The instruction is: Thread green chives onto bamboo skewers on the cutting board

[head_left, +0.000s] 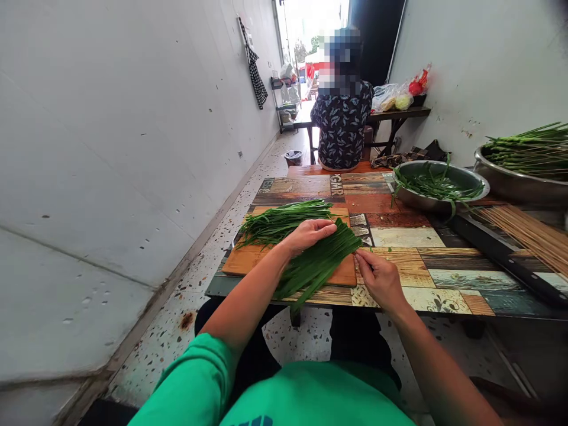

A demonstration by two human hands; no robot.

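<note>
One table [406, 236] bears two bowls [417, 200] [523, 182]; left hand [310, 234] and right hand [379, 278] pinch one leaf bundle [317, 260].

I see a bright green shirt [310, 393] with a dark marking [261, 421] on its front. Dark trousers [360, 340] show below the shirt.

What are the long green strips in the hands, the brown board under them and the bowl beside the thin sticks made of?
Green strips: seem to be fresh plant leaves, smooth; they're flat, long and bendy.

Board: probably wood, fairly smooth; its colour is a warm brown.

Bowl: looks like metal, maybe stainless steel, with a soft shine on its silvery side.
</note>
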